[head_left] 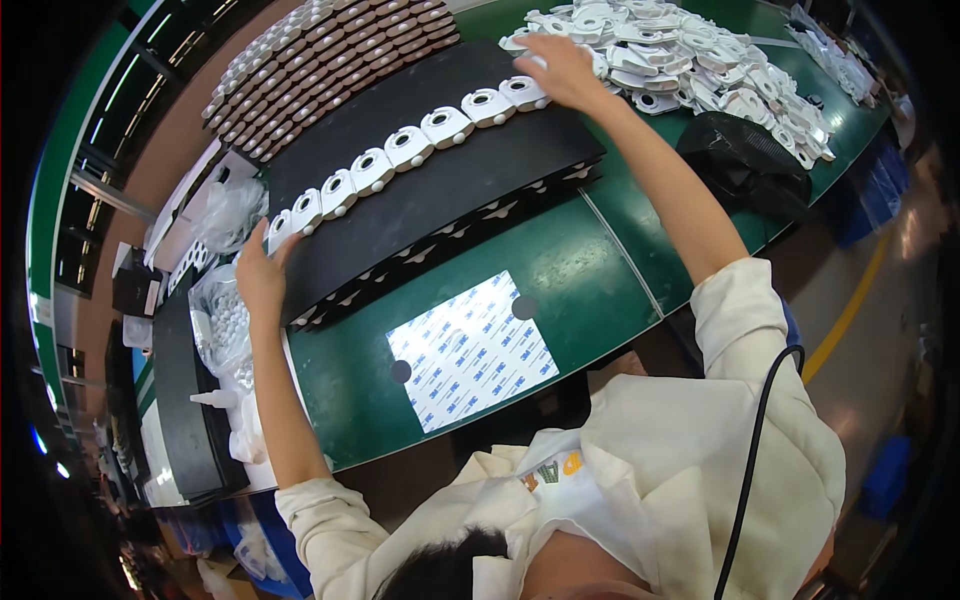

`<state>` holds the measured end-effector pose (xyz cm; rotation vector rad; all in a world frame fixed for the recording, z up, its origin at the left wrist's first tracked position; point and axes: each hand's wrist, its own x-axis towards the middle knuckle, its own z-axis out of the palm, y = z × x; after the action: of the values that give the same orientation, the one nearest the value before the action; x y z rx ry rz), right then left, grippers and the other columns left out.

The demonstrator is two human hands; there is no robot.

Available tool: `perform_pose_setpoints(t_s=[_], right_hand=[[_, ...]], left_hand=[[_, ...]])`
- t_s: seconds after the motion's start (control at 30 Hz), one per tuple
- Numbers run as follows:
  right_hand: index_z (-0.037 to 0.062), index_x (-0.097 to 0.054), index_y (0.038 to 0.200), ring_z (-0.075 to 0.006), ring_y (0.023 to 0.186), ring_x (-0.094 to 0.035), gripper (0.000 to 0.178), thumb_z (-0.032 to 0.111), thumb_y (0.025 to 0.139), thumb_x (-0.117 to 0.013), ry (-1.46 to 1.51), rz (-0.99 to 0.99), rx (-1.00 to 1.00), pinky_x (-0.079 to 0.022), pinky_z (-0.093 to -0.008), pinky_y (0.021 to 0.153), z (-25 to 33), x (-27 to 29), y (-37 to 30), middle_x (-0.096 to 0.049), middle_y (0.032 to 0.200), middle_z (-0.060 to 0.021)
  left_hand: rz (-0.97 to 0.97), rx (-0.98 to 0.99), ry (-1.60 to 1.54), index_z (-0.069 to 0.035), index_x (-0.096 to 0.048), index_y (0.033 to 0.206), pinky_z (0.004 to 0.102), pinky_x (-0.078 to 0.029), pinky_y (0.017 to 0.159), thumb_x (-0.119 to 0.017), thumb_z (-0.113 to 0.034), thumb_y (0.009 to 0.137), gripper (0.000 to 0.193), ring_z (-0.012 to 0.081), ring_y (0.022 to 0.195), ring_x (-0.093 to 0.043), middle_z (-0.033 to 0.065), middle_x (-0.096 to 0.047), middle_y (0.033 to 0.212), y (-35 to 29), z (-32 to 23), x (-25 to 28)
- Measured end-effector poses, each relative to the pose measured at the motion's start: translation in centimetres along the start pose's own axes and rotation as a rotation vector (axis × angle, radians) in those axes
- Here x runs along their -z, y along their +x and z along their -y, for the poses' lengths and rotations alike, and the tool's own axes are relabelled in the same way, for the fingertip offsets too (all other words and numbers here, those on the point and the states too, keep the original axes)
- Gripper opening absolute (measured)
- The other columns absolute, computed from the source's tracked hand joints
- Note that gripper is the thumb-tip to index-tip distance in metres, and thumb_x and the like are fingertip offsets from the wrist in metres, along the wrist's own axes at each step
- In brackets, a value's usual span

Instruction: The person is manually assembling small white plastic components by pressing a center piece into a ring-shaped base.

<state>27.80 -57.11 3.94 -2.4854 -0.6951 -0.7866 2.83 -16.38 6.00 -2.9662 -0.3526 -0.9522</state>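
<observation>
A slanting row of white plastic housings (407, 147), each with a round dark-centred hole and a small white knob, lies across a black board (440, 205). My left hand (262, 278) is at the row's near-left end, thumb and finger on either side of the last housing (280, 232). At the far-right end, my right hand (562, 75) reaches over with fingers stretched and apart, beside the end housing (524, 93). Whether its fingertips touch that housing cannot be made out.
Stacked rows of similar housings (330, 70) stand at the back left. A loose heap of white parts (690, 65) and a black mesh bag (745, 165) lie right. A patterned sheet (473, 350) is on the green table (590, 280); bags of white balls (228, 325) are left.
</observation>
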Motion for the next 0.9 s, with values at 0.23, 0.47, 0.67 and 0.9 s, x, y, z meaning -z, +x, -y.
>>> perform_pose_setpoints(t_s=[0.23, 0.47, 0.67, 0.9], right_hand=[[0.0320, -0.049, 0.123, -0.0277, 0.126, -0.032, 0.045, 0.047, 0.081, -0.048, -0.353, 0.331, 0.022, -0.027, -0.0553, 0.098, -6.7, -1.4, 1.5, -0.033, 0.139, -0.0043], [0.0235, -0.061, 0.106, -0.0336, 0.117, -0.043, 0.034, 0.035, 0.075, -0.063, -0.144, 0.355, 0.162, -0.038, -0.0397, 0.095, -6.5, 2.6, -2.4, -0.041, 0.129, -0.0159], [0.0149, -0.061, 0.109, -0.0291, 0.117, -0.044, 0.037, 0.037, 0.079, -0.061, 0.197, 0.401, 0.114, -0.036, -0.0368, 0.096, -7.3, 7.5, -4.8, -0.042, 0.131, -0.0140], [0.0135, -0.043, 0.130, -0.0335, 0.121, -0.039, 0.082, 0.066, 0.068, -0.056, -0.573, -0.194, -0.487, -0.028, -0.0417, 0.102, -19.4, 10.3, -1.4, -0.042, 0.130, -0.0192]], left_hand=[[0.000, -0.272, -0.159, -0.013, -0.057, 0.114, 0.0366, -0.046, 0.081, -0.066, -0.033, 0.077, 0.043, 0.0312, 0.096, -0.058, 0.0135, -0.058, 0.112, 0.2, -9.8, -0.6], [0.076, -0.253, -0.086, -0.014, -0.060, 0.106, 0.0380, -0.049, 0.073, -0.056, -0.021, 0.084, 0.024, 0.0302, 0.087, -0.061, 0.0091, -0.059, 0.111, 0.5, -9.6, -2.2], [0.026, -0.161, -0.113, -0.013, -0.056, 0.112, 0.0372, -0.048, 0.071, -0.055, -0.019, 0.085, 0.028, 0.0301, 0.084, -0.061, 0.0069, -0.059, 0.107, -0.8, -10.9, -0.7], [-0.046, -0.102, -0.521, -0.006, -0.062, 0.099, 0.0303, -0.042, 0.058, -0.059, -0.014, 0.083, 0.018, 0.0220, 0.063, -0.056, 0.0096, -0.058, 0.073, -4.0, -14.7, 0.9]])
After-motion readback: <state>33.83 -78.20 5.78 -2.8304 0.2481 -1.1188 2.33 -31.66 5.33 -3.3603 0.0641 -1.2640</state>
